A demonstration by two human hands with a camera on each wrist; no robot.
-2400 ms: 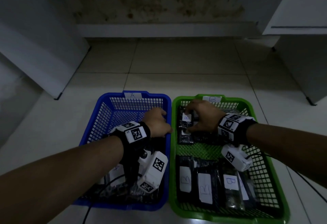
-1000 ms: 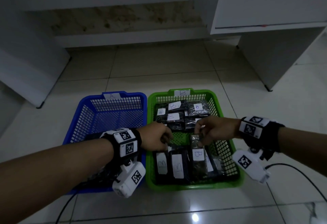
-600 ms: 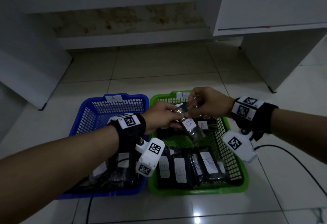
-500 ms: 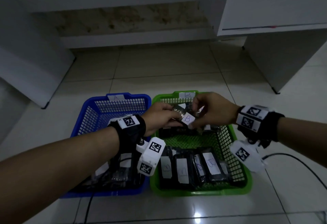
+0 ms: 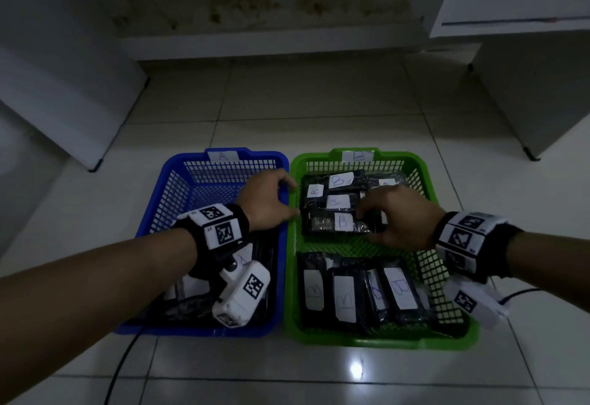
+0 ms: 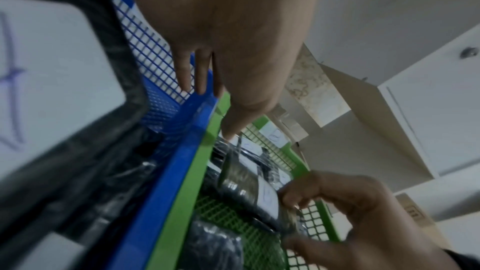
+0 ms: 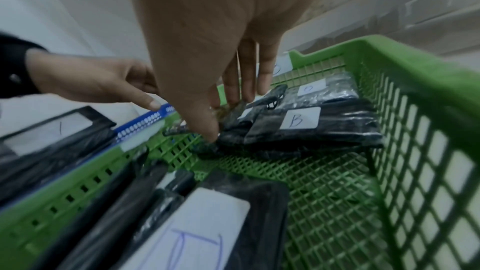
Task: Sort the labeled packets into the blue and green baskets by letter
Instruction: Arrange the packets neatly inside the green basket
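A blue basket [image 5: 153, 213] tagged A sits left of a green basket [image 5: 383, 342] tagged B. Pinched at its right end by my right hand [image 5: 367, 222], a dark packet labelled B [image 5: 343, 222] lies in the far half of the green basket, in front of other B packets [image 5: 338, 181]. The right wrist view shows thumb and fingers of the right hand [image 7: 223, 118] closed on the packet's edge. My left hand [image 5: 287, 200] hangs over the blue basket's right rim with straight fingers, holding nothing. Several more B packets [image 5: 344, 292] fill the near half.
Dark packets with white labels [image 5: 188, 286] lie in the near end of the blue basket, mostly hidden by my left wrist. A white cabinet [image 5: 526, 85] stands far right, a white panel [image 5: 64, 101] far left. Cables [image 5: 121, 366] trail on the tiled floor.
Both hands held the B packet up above the green basket. Now the right hand has brought it down into the far half, and the left hand has let go and drawn back to the blue rim.
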